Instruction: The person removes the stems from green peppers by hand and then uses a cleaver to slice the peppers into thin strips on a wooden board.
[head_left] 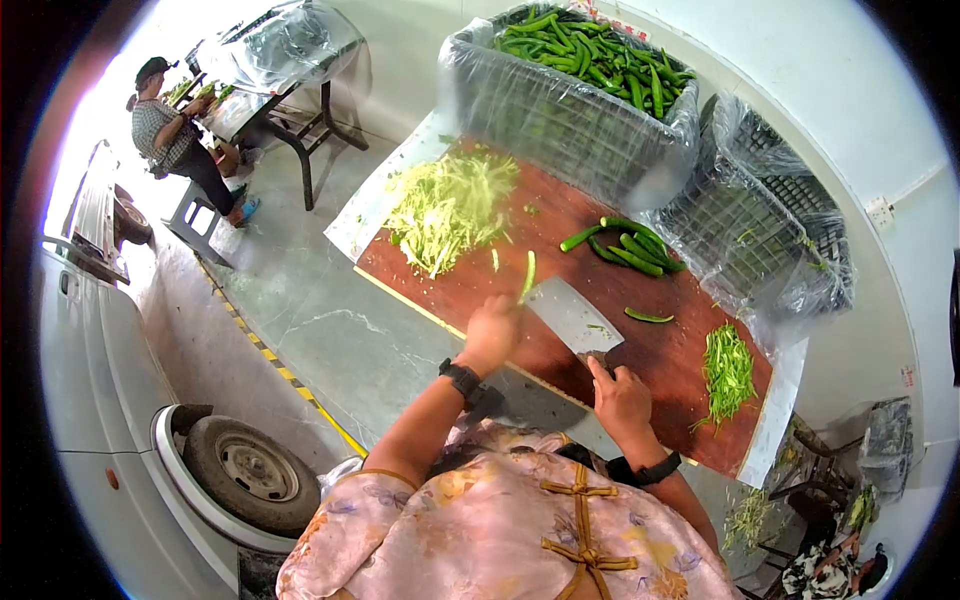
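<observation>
My right hand (622, 402) grips the dark handle of a cleaver (572, 312), its broad blade flat over the red-brown board (560, 205). A small green scrap clings to the blade. My left hand (491, 334) is closed at the board's near edge, with a slim light-green pepper piece (529, 274) sticking up from its fingertips, beside the blade's left end. One green pepper piece (648, 316) lies right of the cleaver. Several whole green peppers (632, 250) lie beyond it. A pale shredded heap (445, 210) sits at the left, and a pile of green shreds (728, 372) at the right.
A plastic-lined crate (570, 120) full of green peppers stands behind the board. Beside it is another lined crate (755, 215). On the left are a parked vehicle (130, 400) and a person (175, 130) working at another table (245, 115). A stool (195, 220) stands near that person.
</observation>
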